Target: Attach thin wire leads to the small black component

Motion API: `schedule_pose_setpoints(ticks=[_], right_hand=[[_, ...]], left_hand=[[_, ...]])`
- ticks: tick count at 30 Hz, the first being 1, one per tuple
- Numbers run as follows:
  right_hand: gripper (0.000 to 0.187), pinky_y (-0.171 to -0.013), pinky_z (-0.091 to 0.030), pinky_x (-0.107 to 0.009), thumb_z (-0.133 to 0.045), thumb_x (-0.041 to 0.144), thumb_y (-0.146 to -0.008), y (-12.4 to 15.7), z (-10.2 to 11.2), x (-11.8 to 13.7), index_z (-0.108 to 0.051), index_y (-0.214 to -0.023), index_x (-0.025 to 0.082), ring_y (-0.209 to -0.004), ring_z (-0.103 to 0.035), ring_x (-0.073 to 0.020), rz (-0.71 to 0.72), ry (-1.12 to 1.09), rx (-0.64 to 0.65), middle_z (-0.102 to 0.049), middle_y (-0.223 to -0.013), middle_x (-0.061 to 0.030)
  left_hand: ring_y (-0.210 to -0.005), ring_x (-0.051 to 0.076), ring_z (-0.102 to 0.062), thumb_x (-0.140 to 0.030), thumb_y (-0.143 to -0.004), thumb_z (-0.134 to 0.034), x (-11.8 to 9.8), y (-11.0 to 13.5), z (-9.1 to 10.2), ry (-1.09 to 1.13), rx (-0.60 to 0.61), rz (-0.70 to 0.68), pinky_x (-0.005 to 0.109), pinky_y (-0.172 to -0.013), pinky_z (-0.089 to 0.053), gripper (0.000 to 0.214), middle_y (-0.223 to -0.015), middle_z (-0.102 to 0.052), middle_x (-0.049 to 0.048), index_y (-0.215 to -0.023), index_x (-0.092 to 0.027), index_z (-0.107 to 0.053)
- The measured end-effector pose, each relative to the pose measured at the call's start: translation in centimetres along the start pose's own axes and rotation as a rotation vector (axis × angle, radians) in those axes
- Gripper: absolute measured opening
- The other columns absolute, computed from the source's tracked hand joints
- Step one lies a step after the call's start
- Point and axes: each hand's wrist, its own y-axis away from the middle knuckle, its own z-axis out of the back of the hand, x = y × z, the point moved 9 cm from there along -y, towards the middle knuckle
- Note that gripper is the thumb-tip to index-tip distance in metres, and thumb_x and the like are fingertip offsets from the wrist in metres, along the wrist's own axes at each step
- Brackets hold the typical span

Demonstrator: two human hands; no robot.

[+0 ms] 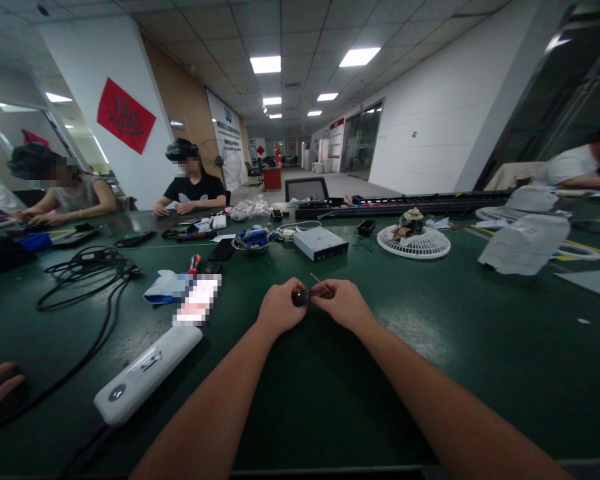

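A white ceiling (pixel 300 40) made of square tiles has bright flat lights (pixel 265 64) in it. A red cloth banner (pixel 126 115) hangs on a white wall (pixel 80 87), next to a brown wood wall (pixel 180 100) and a big white sign (pixel 225 140). Far down the long white wall (pixel 445 113) on the right is a glass door (pixel 361 141). A gray floor (pixel 340 185) runs far back behind a black chair (pixel 300 189) and a long dark green counter (pixel 480 387).

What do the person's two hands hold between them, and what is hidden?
The left hand and right hand pinch a small dark object with a thin metal pin; fingers hide the rest.
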Motion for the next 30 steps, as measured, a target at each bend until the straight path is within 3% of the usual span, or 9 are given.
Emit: schedule_pose_setpoints(ticks=[5, 11, 16, 21, 25, 30], right_hand=[[0.018, -0.063, -0.049, -0.024, -0.07, 0.025, -0.071, 0.2, 0.6, 0.7, -0.073, -0.088, 0.02, -0.07, -0.066, -0.0151, 0.028, 0.006, -0.046, -0.073, -0.078, -0.0021], [0.021, -0.067, -0.049, -0.024, -0.067, 0.018, -0.072, 0.3, -0.2, 1.1, -0.073, -0.092, 0.02, -0.072, -0.066, -0.014, 0.074, -0.064, 0.036, -0.073, -0.082, -0.002], [0.023, -0.059, -0.042, -0.025, -0.073, 0.032, -0.067, 0.2, 0.7, 1.2, -0.073, -0.087, 0.021, -0.065, -0.06, -0.0141, 0.091, 0.105, -0.067, -0.069, -0.075, -0.0006], [0.025, -0.058, -0.041, -0.025, -0.069, 0.04, -0.072, 0.0, -0.8, -0.1, -0.072, -0.085, 0.018, -0.066, -0.059, -0.0143, 0.004, 0.0, 0.051, -0.068, -0.074, -0.001], [0.025, -0.062, -0.043, -0.024, -0.066, 0.038, -0.075, -0.2, -1.1, -0.2, -0.071, -0.089, 0.018, -0.072, -0.062, -0.015, 0.007, -0.031, 0.062, -0.07, -0.081, -0.0021], [0.021, -0.063, -0.044, -0.026, -0.062, 0.029, -0.079, 0.0, 0.0, 0.2, -0.071, -0.096, 0.021, -0.068, -0.062, -0.0146, 0.027, 0.139, 0.018, -0.071, -0.081, -0.0023]], left_hand=[[-0.073, 0.015, -0.065, -0.019, -0.069, -0.067, -0.1, 0.0, -0.2, 0.04, 0.015, -0.018, 0.025, -0.068, -0.048, 0.022, -0.08, -0.07, -0.0001, -0.091, -0.022, -0.063], [-0.075, 0.016, -0.064, -0.017, -0.067, -0.067, -0.3, 0.1, -0.2, 0.015, 0.011, -0.059, 0.026, -0.068, -0.048, 0.025, -0.083, -0.07, -0.0002, -0.091, -0.022, -0.063], [-0.079, 0.017, -0.063, -0.017, -0.067, -0.066, -0.5, 0.0, -0.2, -0.01, 0.007, -0.095, 0.03, -0.076, -0.048, 0.025, -0.084, -0.07, -0.0004, -0.091, -0.023, -0.063], [-0.084, 0.019, -0.063, -0.013, -0.066, -0.065, -0.7, -0.1, 0.2, -0.016, -0.04, -0.126, 0.032, -0.082, -0.047, 0.025, -0.086, -0.07, -0.0003, -0.089, -0.022, -0.063], [-0.082, 0.019, -0.064, -0.015, -0.068, -0.066, -0.4, -0.2, 0.6, -0.068, -0.072, -0.072, 0.033, -0.086, -0.047, 0.023, -0.084, -0.07, 0.0, -0.09, -0.023, -0.064], [-0.079, 0.019, -0.066, -0.014, -0.071, -0.065, 1.4, -0.3, 1.4, -0.14, -0.109, 0.099, 0.031, -0.08, -0.048, 0.022, -0.083, -0.071, 0.0015, -0.091, -0.022, -0.063]])
